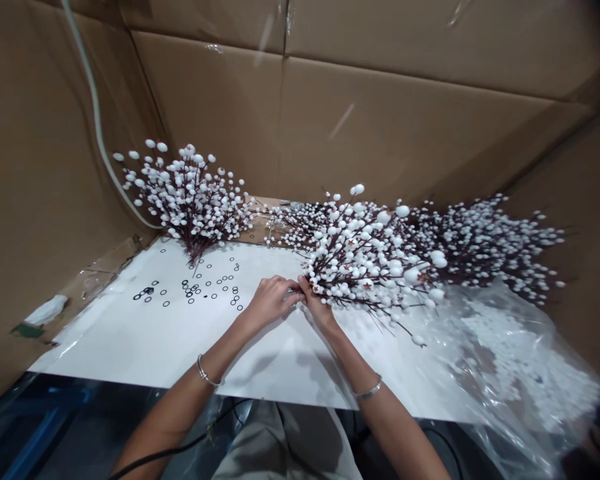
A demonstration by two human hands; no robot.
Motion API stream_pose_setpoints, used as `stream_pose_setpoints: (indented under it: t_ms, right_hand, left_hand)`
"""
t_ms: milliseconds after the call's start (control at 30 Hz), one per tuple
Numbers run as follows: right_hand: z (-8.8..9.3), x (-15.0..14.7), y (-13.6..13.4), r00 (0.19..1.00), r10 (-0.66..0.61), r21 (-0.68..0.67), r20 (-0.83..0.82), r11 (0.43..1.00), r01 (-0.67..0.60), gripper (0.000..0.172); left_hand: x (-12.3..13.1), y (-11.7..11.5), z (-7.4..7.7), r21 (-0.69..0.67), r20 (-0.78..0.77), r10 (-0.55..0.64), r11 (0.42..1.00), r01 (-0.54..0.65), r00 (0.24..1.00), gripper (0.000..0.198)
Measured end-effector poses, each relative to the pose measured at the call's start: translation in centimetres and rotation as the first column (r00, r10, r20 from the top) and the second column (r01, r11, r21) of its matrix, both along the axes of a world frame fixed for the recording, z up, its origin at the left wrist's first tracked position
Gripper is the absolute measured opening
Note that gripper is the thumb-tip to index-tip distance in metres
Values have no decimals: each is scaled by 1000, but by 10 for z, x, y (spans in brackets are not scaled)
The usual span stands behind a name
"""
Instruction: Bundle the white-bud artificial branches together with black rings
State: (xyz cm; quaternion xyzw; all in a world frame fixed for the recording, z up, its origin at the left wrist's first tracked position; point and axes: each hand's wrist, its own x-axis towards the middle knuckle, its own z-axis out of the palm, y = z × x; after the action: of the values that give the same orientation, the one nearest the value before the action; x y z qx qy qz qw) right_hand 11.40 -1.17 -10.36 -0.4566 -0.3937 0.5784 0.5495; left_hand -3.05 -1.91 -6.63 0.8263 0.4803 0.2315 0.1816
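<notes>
A bunch of artificial berry stems (365,247), white berries on dark red-brown twigs, lies tilted to the right above the white work surface. My right hand (316,303) is closed around its narrow stem end. From the left, my left hand (275,299) pinches the same stem ends, its fingertips close to the right hand's. Whether a small ring sits between the fingers cannot be made out. Left of my hands, several small black rings (190,290) are scattered on the white surface (180,347).
Another berry bunch (190,193) stands at the back left, and a further pile of berry stems (490,240) lies at the back right. A clear plastic bag (520,360) with white pieces is at the right. Cardboard walls (220,100) enclose the surface; a pale cable (97,127) hangs at left.
</notes>
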Motion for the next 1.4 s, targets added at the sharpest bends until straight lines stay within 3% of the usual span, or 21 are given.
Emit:
stream_pose_setpoints:
  t_ms: [133, 367, 700, 833, 1000, 1233, 1400]
  right_hand:
    - [5, -1, -4, 999, -11, -16, -37, 1000, 10, 40]
    - [9, 1, -1, 987, 145, 18, -72, 989, -144, 47]
    - [17, -3, 0, 970, 139, -89, -198, 983, -159, 49]
    - [10, -3, 1, 969, 121, -129, -216, 980, -151, 50]
    - [2, -5, 5, 965, 44, -72, -257, 995, -65, 48]
    - [15, 3, 8, 911, 3, -100, -412, 994, -48, 55]
    - [27, 10, 7, 872, 17, -131, -489, 987, -92, 50]
  left_hand:
    - [0, 1, 2, 42, -72, -49, 998, 52, 996, 22]
    - [-1, 4, 0, 103, -92, -82, 991, 91, 992, 8]
    - [8, 3, -13, 217, -109, -9, 976, 33, 994, 9]
    - [5, 3, -11, 206, -114, 16, 979, 7, 993, 12]
    - [-3, 4, -5, 234, -90, 76, 971, -53, 993, 25]
    - [-18, 10, -2, 142, 138, 118, 980, -138, 983, 28]
    - [-24, 10, 4, -23, 438, 46, 999, -39, 898, 30]
